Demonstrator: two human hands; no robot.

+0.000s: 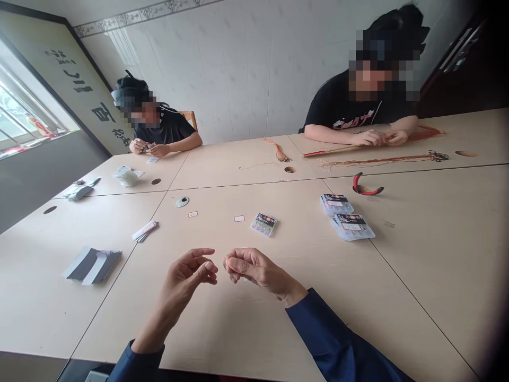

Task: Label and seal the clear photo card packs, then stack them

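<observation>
My left hand [190, 277] hovers above the beige table [254, 329], thumb and forefinger pinched together, the other fingers loosely curved. My right hand [252, 269] is a few centimetres to its right, fingers curled into a pinch facing the left hand. Whatever lies between the fingertips is too small to make out. Both arms wear dark blue sleeves. Just beyond the hands lie a small clear plastic packet [263, 224] with a dark label and a tiny white sticker [239, 218].
Two stacks of clear packets [347, 217] and red-handled pliers [366, 187] lie to the right. Grey card stacks [92, 264] sit left. A person at the far left handles small items; another at the far right works orange cords [377, 159].
</observation>
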